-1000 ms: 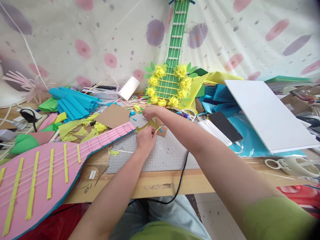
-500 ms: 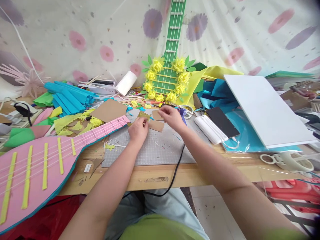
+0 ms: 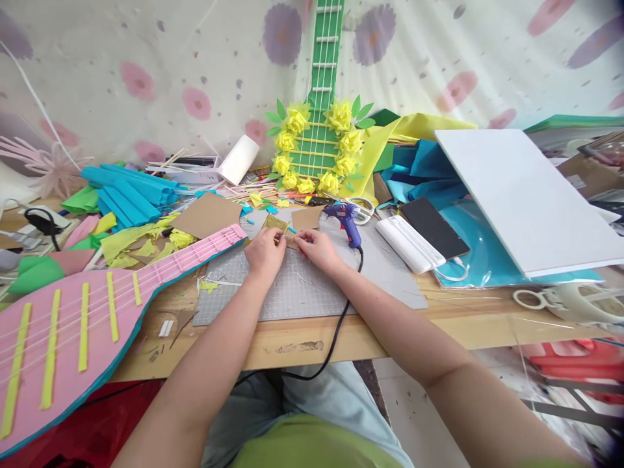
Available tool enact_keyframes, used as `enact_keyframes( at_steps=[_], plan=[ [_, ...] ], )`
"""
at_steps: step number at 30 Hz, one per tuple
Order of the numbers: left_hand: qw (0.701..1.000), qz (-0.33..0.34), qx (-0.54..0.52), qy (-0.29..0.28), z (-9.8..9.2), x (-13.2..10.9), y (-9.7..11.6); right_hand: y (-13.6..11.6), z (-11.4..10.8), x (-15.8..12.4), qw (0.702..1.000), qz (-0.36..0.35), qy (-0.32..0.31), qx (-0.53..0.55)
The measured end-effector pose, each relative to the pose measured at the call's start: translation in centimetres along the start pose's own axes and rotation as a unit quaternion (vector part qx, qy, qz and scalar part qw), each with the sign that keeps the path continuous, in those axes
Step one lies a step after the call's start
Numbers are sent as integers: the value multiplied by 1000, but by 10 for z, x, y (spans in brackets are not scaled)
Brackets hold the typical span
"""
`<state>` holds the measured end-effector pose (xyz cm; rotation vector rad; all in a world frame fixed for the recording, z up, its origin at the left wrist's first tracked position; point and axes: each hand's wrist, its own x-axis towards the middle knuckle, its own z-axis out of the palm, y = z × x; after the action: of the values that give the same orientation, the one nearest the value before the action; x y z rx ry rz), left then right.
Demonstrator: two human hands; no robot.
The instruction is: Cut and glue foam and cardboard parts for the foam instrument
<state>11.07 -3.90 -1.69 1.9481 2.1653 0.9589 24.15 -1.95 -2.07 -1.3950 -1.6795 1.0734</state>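
Observation:
My left hand point(image 3: 266, 255) is closed on a small gold-yellow square piece point(image 3: 275, 223), whose far part shows past the fingertips. Close beside it on the right, my right hand point(image 3: 318, 251) has its fingertips pinched together; whatever they hold is too small to make out. A short blue stick point(image 3: 291, 229) lies just beyond the gap between the hands. Behind the right hand are a brown cardboard piece point(image 3: 306, 218) and a purple hot glue gun point(image 3: 345, 221). Both hands are above the grey cutting mat point(image 3: 292, 299).
A pink paper guitar point(image 3: 73, 331) lies at the left, its neck near my left hand. A green guitar with yellow flowers point(image 3: 316, 146) stands behind. White scissors point(image 3: 363, 209), a white power bank point(image 3: 409, 244) and a white board point(image 3: 517, 195) are right. The glue gun's black cord point(image 3: 341, 318) crosses the mat.
My right hand has moved left and down, close to my left hand, and the glue gun behind it now shows fully. The left hand keeps its hold. The view has shifted slightly.

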Motion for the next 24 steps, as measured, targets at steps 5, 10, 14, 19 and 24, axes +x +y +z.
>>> enact_keyframes(
  at_steps=[5,10,14,19,24],
  plan=[
    [1000,3,-1,3,1,1,-1,-4,3,2,990,67,-35,118],
    [1000,-2,16,-4,1,1,-1,-3,3,5,987,71,-40,138],
    [1000,-4,19,-4,2,2,-1,-5,1,6,981,96,-50,160],
    [1000,-4,17,0,3,2,-2,-9,-1,5,977,110,-47,174],
    [1000,-4,14,1,3,2,-1,-13,0,3,975,125,-43,177]
  ],
)
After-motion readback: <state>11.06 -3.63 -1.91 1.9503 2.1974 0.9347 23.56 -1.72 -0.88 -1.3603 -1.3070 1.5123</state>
